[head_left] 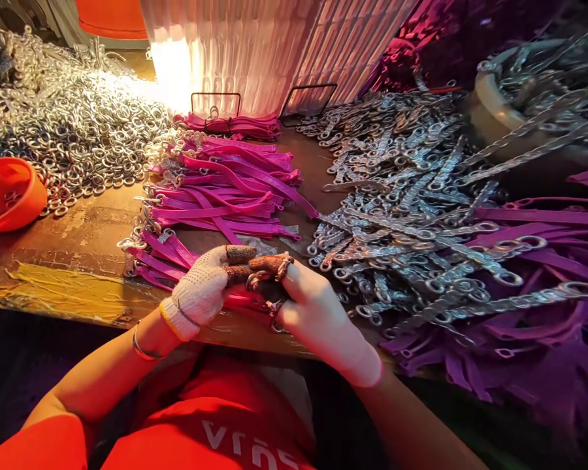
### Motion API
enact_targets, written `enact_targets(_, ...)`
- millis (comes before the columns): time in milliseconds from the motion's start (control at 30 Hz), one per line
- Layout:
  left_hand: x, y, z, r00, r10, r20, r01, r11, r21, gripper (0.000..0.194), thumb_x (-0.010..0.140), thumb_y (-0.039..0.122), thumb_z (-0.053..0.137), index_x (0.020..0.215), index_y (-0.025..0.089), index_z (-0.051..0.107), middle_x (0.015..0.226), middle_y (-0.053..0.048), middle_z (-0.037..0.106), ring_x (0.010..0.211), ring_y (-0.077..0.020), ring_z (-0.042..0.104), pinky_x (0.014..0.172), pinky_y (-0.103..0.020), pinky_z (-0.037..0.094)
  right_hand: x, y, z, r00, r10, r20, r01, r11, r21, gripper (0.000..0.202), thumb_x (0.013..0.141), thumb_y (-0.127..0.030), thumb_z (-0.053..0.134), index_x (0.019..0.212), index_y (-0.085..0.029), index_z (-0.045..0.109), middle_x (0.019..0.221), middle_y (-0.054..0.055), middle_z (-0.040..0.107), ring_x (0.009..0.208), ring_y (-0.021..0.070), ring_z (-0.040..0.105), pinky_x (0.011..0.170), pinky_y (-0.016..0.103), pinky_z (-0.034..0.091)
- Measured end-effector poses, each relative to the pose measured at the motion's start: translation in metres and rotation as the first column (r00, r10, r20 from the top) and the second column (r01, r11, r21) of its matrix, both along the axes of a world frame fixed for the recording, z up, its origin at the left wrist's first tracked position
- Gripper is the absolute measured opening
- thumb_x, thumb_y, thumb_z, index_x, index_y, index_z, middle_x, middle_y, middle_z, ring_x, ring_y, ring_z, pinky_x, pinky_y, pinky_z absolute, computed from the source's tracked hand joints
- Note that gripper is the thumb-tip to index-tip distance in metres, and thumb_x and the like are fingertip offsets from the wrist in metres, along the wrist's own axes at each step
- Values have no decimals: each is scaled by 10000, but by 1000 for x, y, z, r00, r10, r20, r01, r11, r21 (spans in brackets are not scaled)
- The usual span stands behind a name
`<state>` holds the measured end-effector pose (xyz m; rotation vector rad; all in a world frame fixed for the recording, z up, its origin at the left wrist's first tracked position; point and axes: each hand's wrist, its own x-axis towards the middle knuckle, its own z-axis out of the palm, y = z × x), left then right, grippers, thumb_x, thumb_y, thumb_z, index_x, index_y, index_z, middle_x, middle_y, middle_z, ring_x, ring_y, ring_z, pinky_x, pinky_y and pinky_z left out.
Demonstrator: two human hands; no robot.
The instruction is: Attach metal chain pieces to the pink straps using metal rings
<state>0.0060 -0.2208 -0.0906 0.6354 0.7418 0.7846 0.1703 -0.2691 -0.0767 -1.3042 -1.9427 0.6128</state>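
Nearest of all came the red shirt [215, 418], filling the space below the pink strap pile [225, 189], and then, right at that pile's near edge, the action! The left hand [200, 287] reached in with dark-tipped glove fingers, its grip narrow, though whether it was closed on anything I couldn't tell. The right hand [313, 313] met it there, finger and thumb drawn tight at a small metal ring [255, 282].

Danger here, by my reading: thick, worn glove tips could have let so small a piece slip, dropping it among the straps or over the lip of the table [93, 222]. And where was that ring? Between the two sets of fingertips, just in front of the pile, partly lost in shadow.

Out to the pile's left sat an orange cup [12, 196], a heap of rings [98, 130] behind it. To its right, a great spread of silver braided strips [402, 196], purple straps [534, 339] nearer on that flank, a loaded bucket [494, 98] farther back. Beyond the pile, ribbed translucent panels [255, 52] glowed!
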Motion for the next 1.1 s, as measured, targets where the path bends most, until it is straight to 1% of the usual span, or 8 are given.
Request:
enact_targets(200, -1, -7, -1, 987, -139, -77, 143, 989, 44, 339, 730, 315, 802, 979, 119, 680, 778, -18, 641, 551, -47, 496, 473, -156, 341, -2, 2, 3, 905, -318, -281, 280, 945, -169, 196, 842, -201, 572, 1028, -212, 634, 943, 31, 699, 855, 190, 671, 783, 341, 560)
enact_targets(333, 4, -18, -1, 981, -67, -183, 84, 992, 90, 312, 799, 430, 730, 875, 154, 603, 546, 64, 491, 438, -48, 360, 422, -178, 247, -7, -1, -7, 898, -323, -299, 293, 945, -143, 220, 838, -173, 563, 1045, -209, 630, 981, 42, 701, 889, 198, 667, 804, 350, 557)
enact_targets(433, 4, -21, 0, 949, -11, -314, 91, 966, 242, 277, 877, 437, 624, 841, 177, 536, 568, 60, 488, 483, -73, 378, 476, -203, 301, -7, -2, -14, 967, -244, -78, 246, 969, 29, 417, 794, -84, 497, 1183, -199, 590, 1137, 100, 653, 1057, 236, 622, 924, 405, 515)
enact_targets(600, -4, -8, 7, 802, 111, -587, 337, 727, 598, 101, 853, 232, 578, 798, 163, 530, 781, -3, 566, 715, -125, 467, 669, -251, 375, 0, 4, -3, 888, -116, 446, 56, 988, 146, 428, 667, -64, 483, 1063, -106, 640, 1074, 183, 634, 984, 302, 597, 827, 410, 485)
enact_targets(800, 5, 9, 19, 828, 23, -560, 320, 801, 507, 160, 877, 282, 541, 763, 170, 522, 630, 36, 494, 624, -111, 442, 621, -231, 385, 7, 12, 25, 656, -99, 749, 52, 995, 86, 126, 715, -213, 540, 757, -160, 647, 701, 111, 624, 631, 255, 556, 559, 346, 297)
enact_targets(933, 14, 14, 16, 832, 26, -554, 311, 805, 505, 166, 875, 311, 558, 808, 160, 542, 689, 29, 540, 614, -97, 450, 596, -215, 393, 9, 8, 15, 778, -127, 615, 108, 992, 68, 172, 714, -184, 540, 824, -137, 664, 808, 135, 671, 677, 236, 564, 575, 324, 318)
enact_targets(1033, 22, 20, 10, 814, 53, -578, 320, 790, 523, 180, 897, 325, 538, 831, 157, 546, 726, 18, 568, 615, -95, 468, 579, -210, 395, 18, 9, 5, 956, -91, 278, 148, 970, -192, 204, 822, -176, 458, 862, -160, 658, 784, 67, 690, 659, 184, 564, 575, 270, 373)
enact_targets(1100, 25, 31, 8, 787, 38, -616, 392, 740, 546, 194, 918, 319, 507, 836, 152, 563, 713, 12, 576, 609, -99, 480, 583, -215, 407, 29, 13, 2, 984, -85, 158, 130, 943, -306, 228, 873, -200, 434, 828, -174, 656, 747, 43, 686, 660, 178, 574, 579, 256, 393)
